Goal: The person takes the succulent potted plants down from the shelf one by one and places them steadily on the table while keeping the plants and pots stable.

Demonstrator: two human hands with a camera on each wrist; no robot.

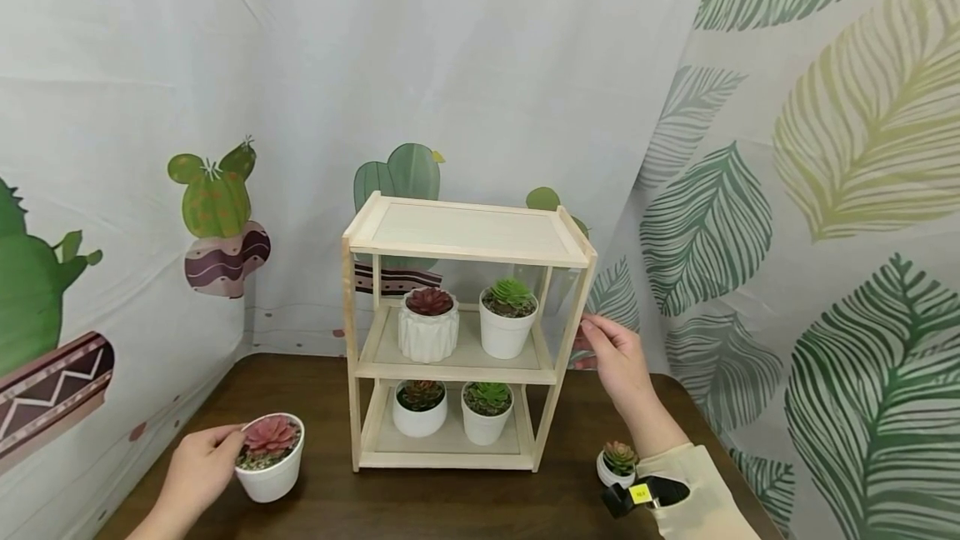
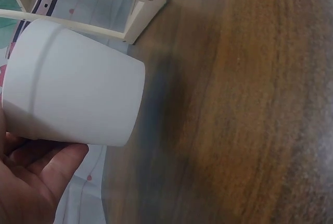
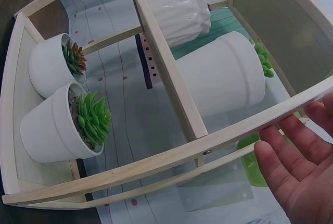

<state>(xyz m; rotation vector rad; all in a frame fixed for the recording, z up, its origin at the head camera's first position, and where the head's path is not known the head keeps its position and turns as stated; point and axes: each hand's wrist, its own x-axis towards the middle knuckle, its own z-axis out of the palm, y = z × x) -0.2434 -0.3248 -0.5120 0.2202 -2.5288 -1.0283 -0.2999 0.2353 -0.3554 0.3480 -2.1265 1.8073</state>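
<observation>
My left hand (image 1: 202, 467) grips a white pot (image 1: 272, 477) by its rim, thumb and fingers on its left side. A pink succulent (image 1: 272, 433) grows from gravel in it. In the left wrist view the pot (image 2: 88, 86) looks raised off the table, over a dark shadow. A pale wooden three-level shelf (image 1: 468, 375) stands in the middle. My right hand (image 1: 621, 361) is at its right side post, and the right wrist view shows thumb and fingertips (image 3: 291, 146) on either side of that post (image 3: 229, 135).
The shelf's middle level bears a ribbed white pot (image 1: 427, 332) and a green succulent's pot (image 1: 507, 332). Two more white pots (image 1: 420, 422) sit on the bottom level. A small potted succulent (image 1: 618, 461) stands on the brown table (image 1: 420, 511) by my right forearm. Printed cloth (image 1: 487, 65) hangs behind.
</observation>
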